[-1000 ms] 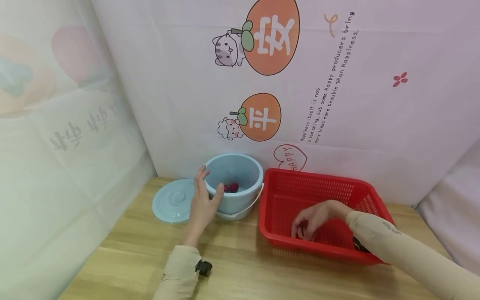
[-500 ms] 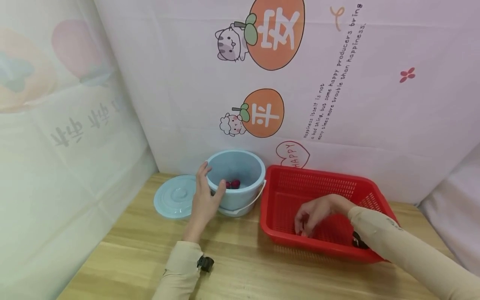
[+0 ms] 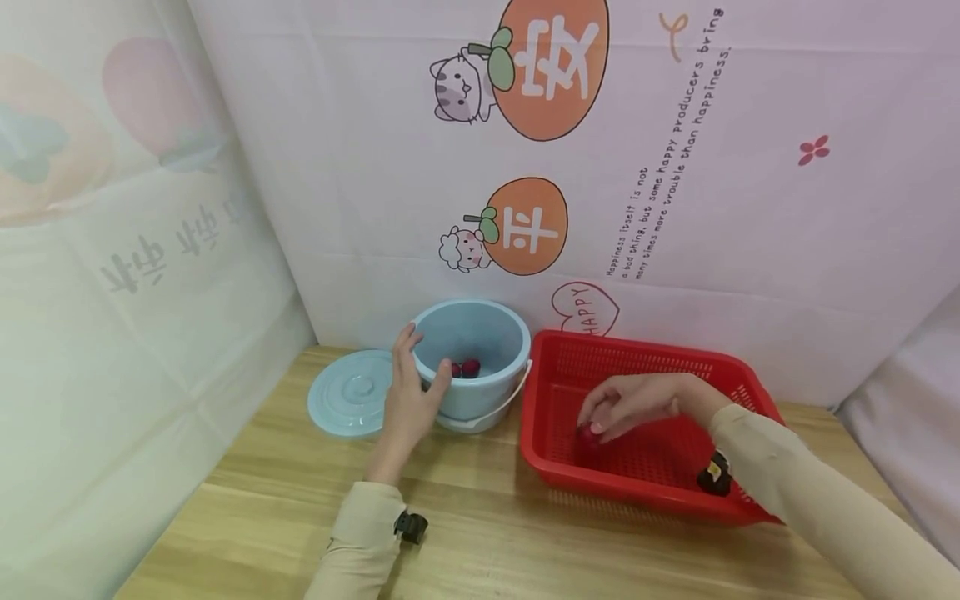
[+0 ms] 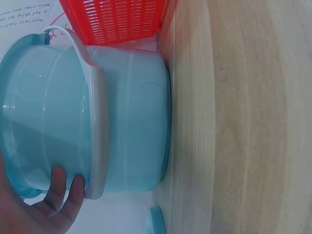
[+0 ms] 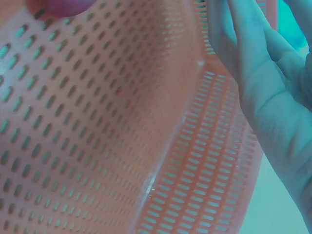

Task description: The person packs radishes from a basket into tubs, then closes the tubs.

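My right hand [image 3: 637, 402] is inside the red basket [image 3: 652, 492], pinching a dark red round fruit [image 3: 588, 437] between thumb and fingertips. That fruit [image 5: 68, 5] shows only in part at the top of the right wrist view. My left hand [image 3: 408, 408] lies against the left side of the light blue bucket [image 3: 480, 404], fingers spread and touching near its rim. Fingers [image 4: 58, 195] rest on the bucket's outer wall beside the white handle [image 4: 99, 131] in the left wrist view. Two more dark red fruits [image 3: 470, 367] lie in the bucket, one partly hidden by my thumb.
The round blue lid [image 3: 352, 396] lies flat on the wooden table [image 3: 480, 533], left of the bucket. Bucket and basket stand side by side. Behind them hangs a printed white cloth [image 3: 360, 167]; another cloth [image 3: 150, 350] closes off the left side.
My right hand has risen from near the basket's front wall and shifted slightly left, with the fruit now visible in its fingers. My left hand stays at the bucket.
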Tool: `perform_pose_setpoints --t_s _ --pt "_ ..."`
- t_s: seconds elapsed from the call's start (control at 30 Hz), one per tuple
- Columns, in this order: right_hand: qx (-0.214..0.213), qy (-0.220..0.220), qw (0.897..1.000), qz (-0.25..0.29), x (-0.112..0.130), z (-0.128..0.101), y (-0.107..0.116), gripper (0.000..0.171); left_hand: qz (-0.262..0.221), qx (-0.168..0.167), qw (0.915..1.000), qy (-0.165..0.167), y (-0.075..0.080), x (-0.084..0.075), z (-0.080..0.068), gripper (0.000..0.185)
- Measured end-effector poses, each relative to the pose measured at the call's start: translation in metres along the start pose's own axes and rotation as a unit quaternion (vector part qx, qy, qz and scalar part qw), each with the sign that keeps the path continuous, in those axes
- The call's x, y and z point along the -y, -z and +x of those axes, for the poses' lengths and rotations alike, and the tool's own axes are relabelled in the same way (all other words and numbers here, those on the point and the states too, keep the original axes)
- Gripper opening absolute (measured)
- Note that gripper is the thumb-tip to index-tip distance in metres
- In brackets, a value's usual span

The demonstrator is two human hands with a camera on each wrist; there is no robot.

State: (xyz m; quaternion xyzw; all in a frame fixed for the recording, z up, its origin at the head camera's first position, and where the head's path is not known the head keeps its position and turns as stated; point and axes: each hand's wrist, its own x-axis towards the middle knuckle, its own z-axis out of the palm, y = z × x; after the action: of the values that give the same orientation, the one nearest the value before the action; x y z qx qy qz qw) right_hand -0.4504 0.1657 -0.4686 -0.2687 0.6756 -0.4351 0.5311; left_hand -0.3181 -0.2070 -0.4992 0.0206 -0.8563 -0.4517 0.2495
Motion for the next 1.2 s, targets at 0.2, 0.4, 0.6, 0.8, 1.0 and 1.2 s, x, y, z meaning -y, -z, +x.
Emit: perform_pose_setpoints --t_s 0.2,0.4,0.6,0.8,1.0,1.2 --pt "-0.052 0.029 0.998 0.012 0.020 -0.004 -0.003 0.033 0.002 -0.005 0.9999 -0.010 0.000 0.001 0.000 0.078" --pt "-0.089 0.038 0.995 0.009 0.039 -0.002 -0.005 0.037 0.003 -0.007 0.9999 -0.010 0.000 0.003 0.000 0.079" --pt "-0.110 0.060 0.992 0.021 0.054 0.006 -0.010 0.037 0.002 -0.003 1.0000 -0.009 0.000 0.004 0.000 0.078" --pt "-0.128 0.100 0.986 0.026 0.071 0.017 -0.015 0.036 0.002 -0.002 0.9999 -0.011 0.000 0.003 0.000 0.076" --pt "-0.138 0.117 0.983 0.031 0.088 0.029 -0.016 0.037 -0.001 -0.002 0.9999 -0.014 0.001 0.000 0.000 0.074" --pt "-0.142 0.123 0.981 0.042 0.102 0.037 -0.019 0.036 0.000 0.000 0.9999 -0.013 0.000 0.000 0.001 0.076"
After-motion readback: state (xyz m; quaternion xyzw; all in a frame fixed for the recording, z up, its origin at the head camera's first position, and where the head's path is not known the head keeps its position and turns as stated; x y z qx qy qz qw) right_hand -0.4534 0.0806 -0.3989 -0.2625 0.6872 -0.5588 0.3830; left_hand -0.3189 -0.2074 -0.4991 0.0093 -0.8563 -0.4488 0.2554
